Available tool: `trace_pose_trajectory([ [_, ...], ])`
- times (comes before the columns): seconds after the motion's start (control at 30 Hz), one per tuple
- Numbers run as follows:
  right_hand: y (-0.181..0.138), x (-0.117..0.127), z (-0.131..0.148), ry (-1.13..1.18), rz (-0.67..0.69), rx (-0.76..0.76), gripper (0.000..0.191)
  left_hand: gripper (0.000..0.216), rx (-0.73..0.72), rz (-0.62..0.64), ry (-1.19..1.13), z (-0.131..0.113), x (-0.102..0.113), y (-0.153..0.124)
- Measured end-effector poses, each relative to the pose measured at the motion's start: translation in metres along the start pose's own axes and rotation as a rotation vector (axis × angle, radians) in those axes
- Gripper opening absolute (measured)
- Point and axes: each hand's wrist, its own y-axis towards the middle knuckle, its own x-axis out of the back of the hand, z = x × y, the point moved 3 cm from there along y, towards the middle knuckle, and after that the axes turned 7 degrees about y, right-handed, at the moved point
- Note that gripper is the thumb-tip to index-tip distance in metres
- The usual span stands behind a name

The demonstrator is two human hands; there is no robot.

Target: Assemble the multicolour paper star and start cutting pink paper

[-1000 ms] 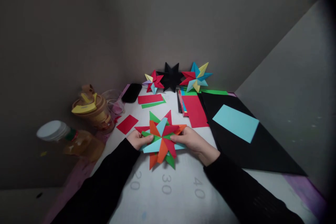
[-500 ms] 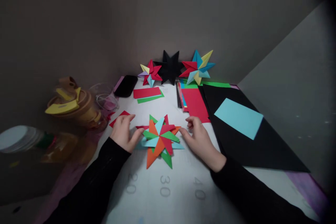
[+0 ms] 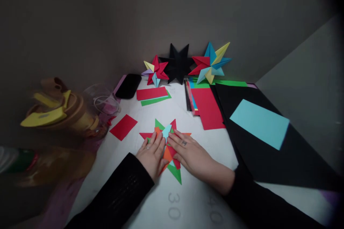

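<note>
A folded paper star (image 3: 176, 172) in green, red, orange and light blue lies flat on the white numbered work sheet (image 3: 150, 207). Both palms rest on top of it and hide much of its middle and sides. My left hand (image 3: 152, 154) covers the left part, fingers stretched out and flat. Over the right part lies my right hand (image 3: 189, 154), its fingers also extended; a small dark mark shows on one finger. The fingertips of the two hands come close together near the light blue point. Neither hand grips anything.
A red paper rectangle (image 3: 124, 127) lies to the left. Behind are stacked paper strips (image 3: 152, 93), a phone (image 3: 129, 86) and three paper stars, one black (image 3: 178, 63). Black sheets (image 3: 268, 157) bear a light blue rectangle (image 3: 260, 123) at right. A cup (image 3: 77, 111) and bottle (image 3: 24, 161) stand left.
Both hands have moved inward from either side of the multicoloured star and now lie flat on it. The red rectangle at left is uncovered. The view has shifted slightly.
</note>
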Motion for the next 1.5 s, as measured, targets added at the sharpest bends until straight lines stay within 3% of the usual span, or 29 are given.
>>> trace_pose_trajectory([
  [0.1, 0.000, 0.002, 0.003, -0.039, -0.012, -0.055, 0.046, 0.062, 0.010, 0.044, 0.015, -0.001, 0.006, 0.000],
  [0.4, 0.006, 0.003, 0.011, -0.077, 0.092, 0.013, 0.054, 0.079, 0.111, 0.303, -0.050, 0.009, 0.035, 0.011],
  [0.6, 0.007, 0.006, 0.016, -0.097, 0.084, 0.050, 0.054, 0.098, 0.164, 0.343, -0.093, 0.014, 0.041, 0.016],
  [0.7, 0.005, 0.005, 0.017, -0.077, 0.132, 0.104, 0.055, 0.104, 0.137, 0.285, -0.108, 0.025, 0.034, 0.013],
  [0.8, 0.004, 0.004, 0.017, -0.063, 0.128, 0.099, 0.058, 0.081, 0.161, 0.201, -0.116, 0.049, 0.038, 0.001],
  [0.9, 0.003, 0.004, 0.018, -0.064, 0.096, 0.087, 0.057, 0.046, 0.215, -0.104, -0.117, 0.070, 0.062, -0.012],
  [0.97, 0.003, 0.005, 0.019, -0.061, 0.083, 0.075, 0.052, 0.036, 0.160, -0.297, -0.124, 0.066, 0.074, -0.017],
  [1.0, 0.003, 0.006, 0.020, -0.057, 0.082, 0.068, 0.050, 0.033, 0.108, -0.333, -0.124, 0.058, 0.073, -0.017],
  [1.1, 0.003, 0.006, 0.022, -0.037, 0.100, 0.049, 0.044, 0.038, -0.058, -0.227, -0.088, 0.020, 0.049, -0.011],
  [1.23, 0.004, 0.005, 0.020, -0.023, 0.120, 0.038, 0.043, 0.054, -0.009, -0.041, -0.013, -0.006, 0.009, -0.006],
  [1.37, 0.003, 0.003, 0.017, -0.011, 0.116, 0.051, 0.051, 0.058, 0.169, 0.006, -0.015, 0.023, 0.002, -0.011],
  [1.5, 0.002, 0.003, 0.014, -0.010, 0.111, 0.063, 0.050, 0.056, 0.200, 0.024, -0.078, 0.067, 0.008, -0.015],
])
